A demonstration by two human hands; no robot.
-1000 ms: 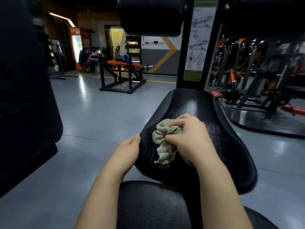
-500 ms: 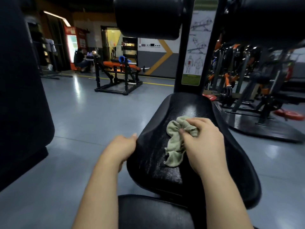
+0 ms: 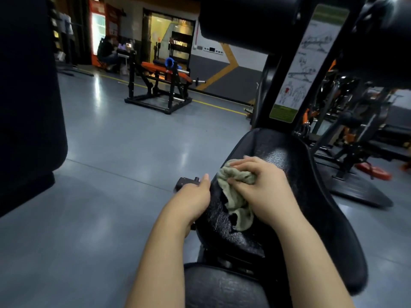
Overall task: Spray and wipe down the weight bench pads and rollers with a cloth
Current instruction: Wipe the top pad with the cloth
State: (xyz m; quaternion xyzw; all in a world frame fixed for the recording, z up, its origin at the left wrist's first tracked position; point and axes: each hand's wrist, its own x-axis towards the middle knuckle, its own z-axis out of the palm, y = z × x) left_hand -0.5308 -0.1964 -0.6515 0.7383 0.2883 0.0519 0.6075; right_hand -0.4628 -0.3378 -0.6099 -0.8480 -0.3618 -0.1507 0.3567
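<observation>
A black contoured bench pad (image 3: 311,203) slopes up in front of me, its surface damp and glossy. My right hand (image 3: 262,192) grips a crumpled pale green cloth (image 3: 235,196) and presses it on the pad's left half. My left hand (image 3: 193,196) holds the pad's left edge, thumb on top and fingers curled under the rim. A second black pad (image 3: 224,287) lies below, near my body. Two black rollers hang overhead: the left roller (image 3: 244,21) and the right roller (image 3: 387,38). No spray bottle is in view.
The machine's black upright (image 3: 280,90) carries an exercise chart (image 3: 309,61). A large black pad (image 3: 26,96) stands at the left. An orange bench rack (image 3: 160,85) stands across the grey floor. More machines (image 3: 347,121) crowd the right, and a seated person (image 3: 106,52) is far back.
My right hand has drawn the cloth down and leftwards across the pad, towards my left hand. The camera view has swung to the left and tilted.
</observation>
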